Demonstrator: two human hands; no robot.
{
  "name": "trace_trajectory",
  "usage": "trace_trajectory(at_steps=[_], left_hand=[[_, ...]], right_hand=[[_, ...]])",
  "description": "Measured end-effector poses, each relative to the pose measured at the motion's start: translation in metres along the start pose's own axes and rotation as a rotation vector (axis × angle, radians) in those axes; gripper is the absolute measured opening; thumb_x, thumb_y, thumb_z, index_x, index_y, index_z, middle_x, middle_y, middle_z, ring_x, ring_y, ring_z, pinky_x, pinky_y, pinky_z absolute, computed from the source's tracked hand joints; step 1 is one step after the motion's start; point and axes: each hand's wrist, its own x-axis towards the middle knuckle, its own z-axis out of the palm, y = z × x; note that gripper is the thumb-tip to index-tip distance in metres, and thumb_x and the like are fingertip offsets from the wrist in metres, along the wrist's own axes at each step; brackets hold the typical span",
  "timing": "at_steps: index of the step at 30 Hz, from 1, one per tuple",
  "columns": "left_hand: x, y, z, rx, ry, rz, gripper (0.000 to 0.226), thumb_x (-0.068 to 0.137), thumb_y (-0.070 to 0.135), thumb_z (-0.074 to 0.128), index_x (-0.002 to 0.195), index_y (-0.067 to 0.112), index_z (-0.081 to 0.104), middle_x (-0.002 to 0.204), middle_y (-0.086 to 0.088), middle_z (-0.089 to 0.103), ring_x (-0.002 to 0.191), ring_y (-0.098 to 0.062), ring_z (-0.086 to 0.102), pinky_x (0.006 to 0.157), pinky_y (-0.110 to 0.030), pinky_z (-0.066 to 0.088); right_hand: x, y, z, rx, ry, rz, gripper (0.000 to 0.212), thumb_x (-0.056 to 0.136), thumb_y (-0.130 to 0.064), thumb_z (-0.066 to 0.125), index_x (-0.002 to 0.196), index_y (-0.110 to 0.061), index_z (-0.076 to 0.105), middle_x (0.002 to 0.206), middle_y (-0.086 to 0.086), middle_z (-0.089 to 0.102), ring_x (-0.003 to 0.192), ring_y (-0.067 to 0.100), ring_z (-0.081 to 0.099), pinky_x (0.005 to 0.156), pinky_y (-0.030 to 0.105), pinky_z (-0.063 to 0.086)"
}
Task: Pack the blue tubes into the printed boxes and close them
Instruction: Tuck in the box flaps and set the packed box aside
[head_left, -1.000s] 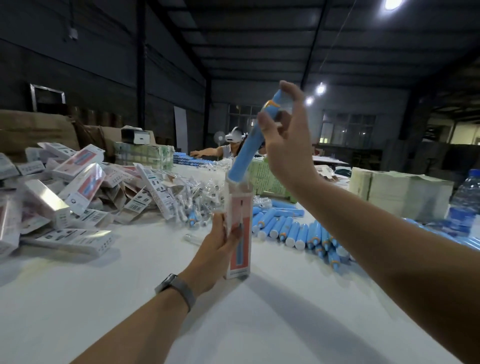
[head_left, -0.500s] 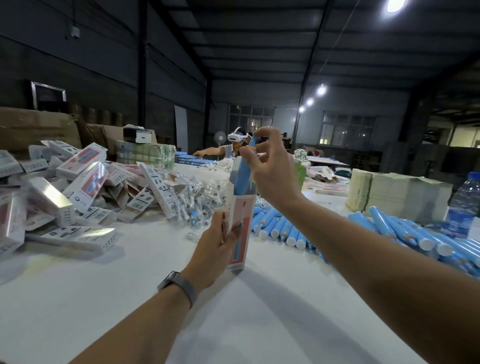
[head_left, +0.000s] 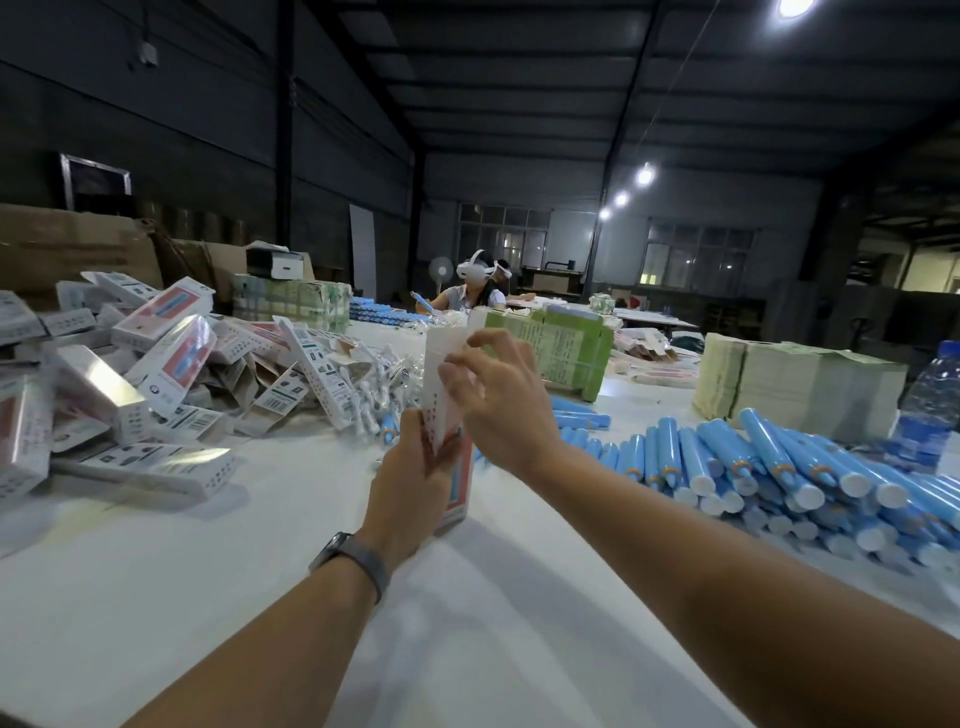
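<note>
**Operator:** Report status, working left to right from the held box.

**Inspector:** Well left of the held box (head_left: 451, 415) lies a heap of closed printed boxes (head_left: 156, 374) on the white desk (head_left: 260, 597). The left hand (head_left: 410, 483) grips the lower body of the held box, fingers and thumb curled round it, keeping it upright with its base near the desk; whether the base touches cannot be told. The right hand (head_left: 498, 400) is at the upper end, thumb and fingertips pinching the open top flap (head_left: 447, 343), which stands up. No blue tube shows above the mouth; judged from this, it sits inside, though the interior is hidden. To the right of the held box, loose blue tubes (head_left: 753, 467) lie in a row on the desk, unpacked, with a water bottle (head_left: 930, 400) at the far right.

**Operator:** Step in hand?

**Inspector:** Probably closure: fold the flap and tuck it.

**Operator:** Failure modes?

**Inspector:** Three.
1. Tube seated high: the flap meets the tube end and buckles or will not tuck.
2. Left grip too tight: the card walls bow, the mouth distorts, and the tuck tab misses its slot.
3. Left grip too loose: downward flap pressure tips the box or slides it off line.
</note>
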Motion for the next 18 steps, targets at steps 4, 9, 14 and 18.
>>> trace_trajectory(at_steps=[4,9,14,18], left_hand=[[0.009,-0.003,-0.010,0.063,0.254,-0.014,0.024,0.096,0.044,0.054,0.100,0.035,0.033,0.099,-0.007,0.065,0.090,-0.038,0.066,0.077,-0.048,0.053],[0.020,-0.014,-0.024,0.060,0.473,-0.125,0.032,0.103,0.034,0.049,0.122,0.014,0.035,0.122,-0.017,0.063,0.101,-0.044,0.063,0.086,-0.053,0.051],[0.023,-0.017,-0.023,0.056,0.524,-0.130,0.031,0.102,0.032,0.050,0.123,0.013,0.037,0.127,-0.016,0.063,0.106,-0.043,0.061,0.080,-0.043,0.041],[0.024,-0.016,-0.023,-0.008,0.499,-0.097,0.030,0.103,0.030,0.051,0.125,0.016,0.035,0.128,-0.014,0.061,0.109,-0.040,0.062,0.090,-0.052,0.051]], right_hand=[[0.004,-0.001,0.015,0.161,0.139,0.056,0.026,0.097,-0.037,0.049,0.112,-0.023,0.065,0.128,-0.002,0.049,0.121,0.020,0.042,0.099,0.034,0.036],[-0.003,0.016,0.061,0.137,-0.206,0.352,0.029,0.095,-0.018,0.051,0.123,-0.018,0.060,0.119,0.005,0.063,0.114,0.027,0.056,0.094,0.036,0.045],[-0.015,0.022,0.104,-0.302,-0.625,0.171,0.047,0.088,-0.027,0.058,0.134,-0.021,0.052,0.130,0.010,0.059,0.123,0.036,0.049,0.094,0.042,0.047],[-0.011,0.029,0.112,-0.184,-0.511,0.273,0.036,0.086,-0.014,0.057,0.120,-0.023,0.066,0.118,0.009,0.067,0.113,0.029,0.060,0.090,0.035,0.049]])
